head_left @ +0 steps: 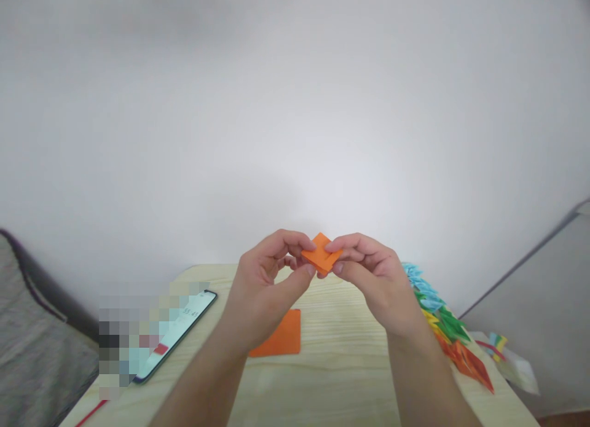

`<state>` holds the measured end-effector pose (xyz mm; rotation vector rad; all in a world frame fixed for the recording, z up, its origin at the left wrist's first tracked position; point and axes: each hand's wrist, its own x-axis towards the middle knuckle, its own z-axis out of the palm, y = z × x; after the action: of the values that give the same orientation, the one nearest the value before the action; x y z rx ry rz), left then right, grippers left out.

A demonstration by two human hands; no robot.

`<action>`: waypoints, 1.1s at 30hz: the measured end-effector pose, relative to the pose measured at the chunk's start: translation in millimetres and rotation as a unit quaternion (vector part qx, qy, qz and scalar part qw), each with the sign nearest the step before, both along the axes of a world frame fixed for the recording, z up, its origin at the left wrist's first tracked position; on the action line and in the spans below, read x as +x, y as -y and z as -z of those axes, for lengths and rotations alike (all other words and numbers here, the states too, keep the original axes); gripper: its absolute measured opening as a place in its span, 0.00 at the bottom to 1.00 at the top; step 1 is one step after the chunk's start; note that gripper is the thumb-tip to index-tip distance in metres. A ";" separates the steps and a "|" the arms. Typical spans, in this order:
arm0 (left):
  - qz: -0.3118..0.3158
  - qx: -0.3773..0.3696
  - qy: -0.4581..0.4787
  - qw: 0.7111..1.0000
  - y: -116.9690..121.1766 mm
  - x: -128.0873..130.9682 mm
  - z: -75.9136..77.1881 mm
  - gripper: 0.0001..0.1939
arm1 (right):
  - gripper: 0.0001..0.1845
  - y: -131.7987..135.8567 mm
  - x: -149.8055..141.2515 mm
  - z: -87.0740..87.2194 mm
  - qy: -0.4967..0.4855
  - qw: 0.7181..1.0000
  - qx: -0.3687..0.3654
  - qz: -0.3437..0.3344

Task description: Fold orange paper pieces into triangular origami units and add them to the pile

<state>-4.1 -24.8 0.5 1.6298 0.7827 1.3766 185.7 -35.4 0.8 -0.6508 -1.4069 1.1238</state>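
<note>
A small folded orange paper [322,259] is held up between both hands, above the far part of the table, with one corner pointing up. My left hand [271,279] pinches its left corner between thumb and fingers. On the opposite side, my right hand [375,276] grips the right corner, its index fingertip resting on the front face. Below my left hand lies a stack or sheet of orange paper [286,335] on the table, partly covered by that hand and wrist.
A phone [184,329] showing a timer lies at the left, partly pixelated. Folded paper pieces in blue [426,292], green [450,324], yellow and orange [470,360] line the right edge of the wooden table [341,378]. Behind stands a white wall [295,120]. A clear plastic bag [514,365] sits beyond the right edge.
</note>
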 end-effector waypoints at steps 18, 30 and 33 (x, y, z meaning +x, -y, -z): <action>-0.087 -0.044 -0.238 0.966 122.2 5.7 161.5 0.07 | 0.10 141.0 2.2 147.1 0.222 0.954 -0.155 0.129; -0.076 0.008 -0.437 0.896 131.3 -5.6 179.6 0.06 | 0.06 155.1 14.8 183.9 0.456 0.868 0.009 0.196; -0.087 -0.001 -0.426 0.901 131.8 -5.3 179.8 0.03 | 0.05 153.4 14.6 181.9 0.476 0.859 0.010 0.188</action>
<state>-9.4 -156.6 -179.3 2.2160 1.4482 0.7110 200.3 -188.7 -181.1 -1.5241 -1.9700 0.4407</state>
